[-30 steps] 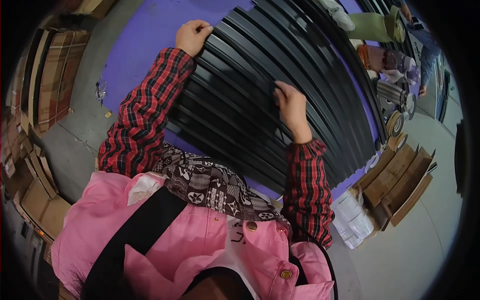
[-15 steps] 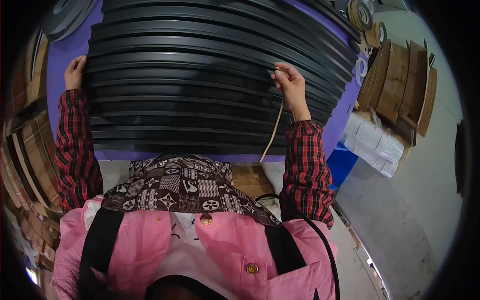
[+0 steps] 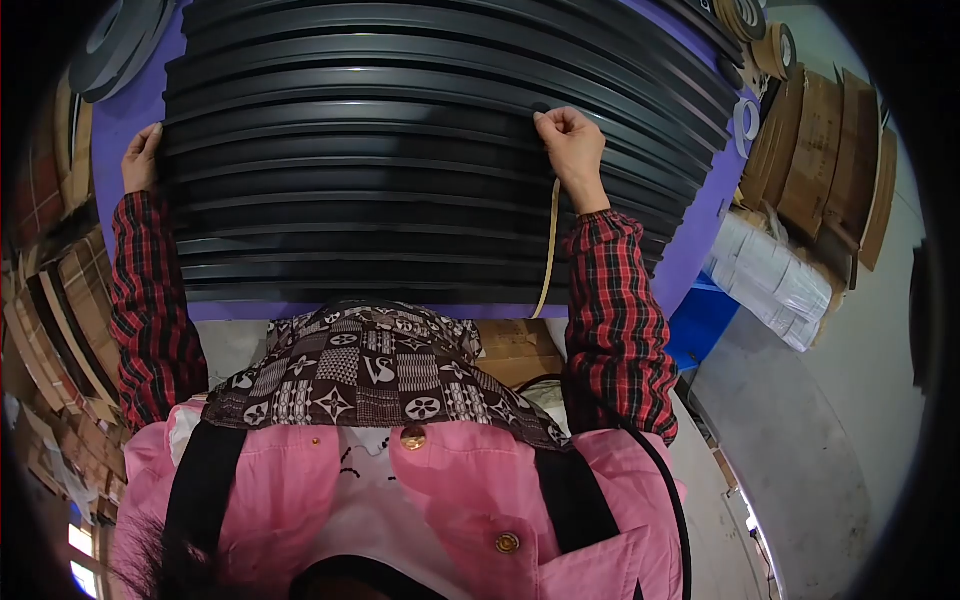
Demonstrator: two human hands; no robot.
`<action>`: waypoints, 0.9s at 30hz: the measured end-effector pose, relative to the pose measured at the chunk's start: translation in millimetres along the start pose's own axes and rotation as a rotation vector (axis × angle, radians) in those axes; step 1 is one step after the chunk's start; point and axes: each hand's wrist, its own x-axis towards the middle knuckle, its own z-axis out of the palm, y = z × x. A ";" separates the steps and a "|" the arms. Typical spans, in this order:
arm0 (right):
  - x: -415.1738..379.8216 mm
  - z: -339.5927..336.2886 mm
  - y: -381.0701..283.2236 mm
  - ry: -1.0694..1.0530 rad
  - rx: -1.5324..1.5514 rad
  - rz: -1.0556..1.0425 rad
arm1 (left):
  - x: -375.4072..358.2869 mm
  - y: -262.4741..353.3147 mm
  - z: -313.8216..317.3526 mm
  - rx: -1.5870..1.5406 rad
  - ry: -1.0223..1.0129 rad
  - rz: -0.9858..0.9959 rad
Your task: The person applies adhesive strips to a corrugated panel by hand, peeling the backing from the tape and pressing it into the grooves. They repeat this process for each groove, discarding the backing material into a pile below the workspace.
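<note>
Long black ribbed strips [image 3: 340, 165] lie side by side across the purple table. At their left ends is my left hand [image 3: 141, 160], its thumb and fingertips closed on the edge of one strip. Over the right part of the strips, my right hand [image 3: 573, 155] is closed in a pinch. A narrow pale-yellow tape [image 3: 551, 250] hangs from under this hand down to the table's front edge. The tape's end inside the fingers is hidden.
Grey tape rolls [image 3: 115, 50] lie at the far left, a white roll [image 3: 746, 126] at the right edge of the purple table [image 3: 690, 245]. Cardboard pieces [image 3: 810, 150], a plastic-wrapped bundle [image 3: 770, 275] and a blue bin [image 3: 705, 315] are to the right. Stacked cardboard [image 3: 70, 310] stands left.
My right hand has turned knuckles-up and shifted slightly left and away over the strips, the tape hanging straighter. My left hand stays at the strip ends. The view has shifted a little.
</note>
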 end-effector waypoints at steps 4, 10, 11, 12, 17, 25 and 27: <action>-2.1 -1.3 -6.3 0.030 -0.066 -0.024 | -3.5 3.6 3.2 -0.019 -0.011 0.016; -3.3 0.3 -13.2 0.022 -0.210 0.012 | -6.8 5.8 5.1 -0.033 -0.010 0.007; -3.6 -3.2 -13.8 0.028 -0.213 0.012 | -5.8 5.7 5.0 -0.035 -0.016 -0.008; -3.4 -9.5 -13.6 0.027 -0.297 -0.060 | -3.6 4.0 4.5 -0.041 -0.022 -0.004; -14.5 -92.3 -3.2 -0.275 -0.340 0.049 | 1.8 0.2 3.8 -0.022 0.000 0.029; -82.0 -162.1 -5.4 -0.194 -0.619 0.114 | 6.2 5.3 9.9 0.312 0.077 0.216; -104.0 -163.7 -36.6 -0.298 0.076 0.315 | -25.9 39.8 35.4 0.605 0.196 0.451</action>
